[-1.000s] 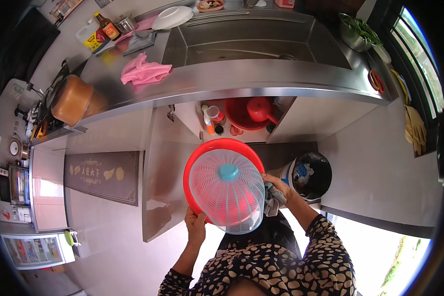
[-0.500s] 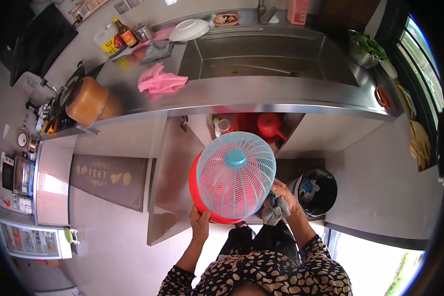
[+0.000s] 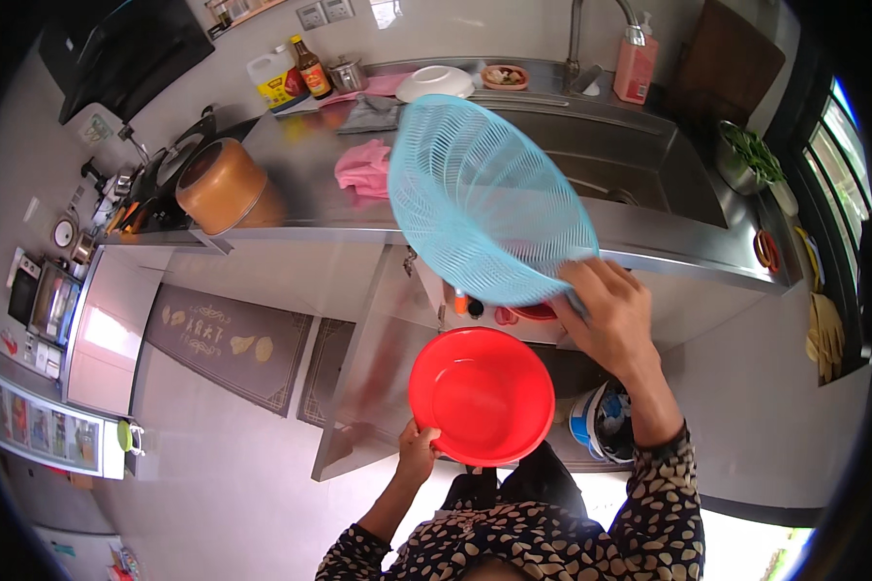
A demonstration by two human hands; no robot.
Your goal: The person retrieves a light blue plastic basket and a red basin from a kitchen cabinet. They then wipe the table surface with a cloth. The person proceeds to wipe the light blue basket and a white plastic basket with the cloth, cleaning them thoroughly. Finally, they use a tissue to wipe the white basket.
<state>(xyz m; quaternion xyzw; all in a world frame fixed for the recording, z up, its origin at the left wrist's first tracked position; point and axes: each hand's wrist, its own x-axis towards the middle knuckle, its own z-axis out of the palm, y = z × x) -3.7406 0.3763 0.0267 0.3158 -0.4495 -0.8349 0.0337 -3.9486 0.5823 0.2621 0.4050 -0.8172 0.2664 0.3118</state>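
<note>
My left hand [image 3: 419,453] grips the rim of a red plastic basin [image 3: 475,402], its inside facing up in front of my body. Up and to the right, my right hand [image 3: 610,315] pinches the edge of a light blue slatted plastic colander [image 3: 489,198]. The colander is tilted, raised over the counter edge and the left part of the sink [image 3: 639,160]. Basin and colander are apart. Behind the basin, under the counter, the open cabinet shows small containers and something red, partly hidden.
On the steel counter lie a pink cloth [image 3: 363,169], an orange pot [image 3: 225,189] and a white dish [image 3: 436,82]. A bowl of greens [image 3: 746,155] stands right of the sink. The cabinet door [image 3: 383,378] hangs open at left; a trash bin [image 3: 606,426] stands low right.
The colander has come off the red basin, lifted up and tilted by my right hand. My left hand keeps the basin low. The grey cloth at my right hand is out of sight.
</note>
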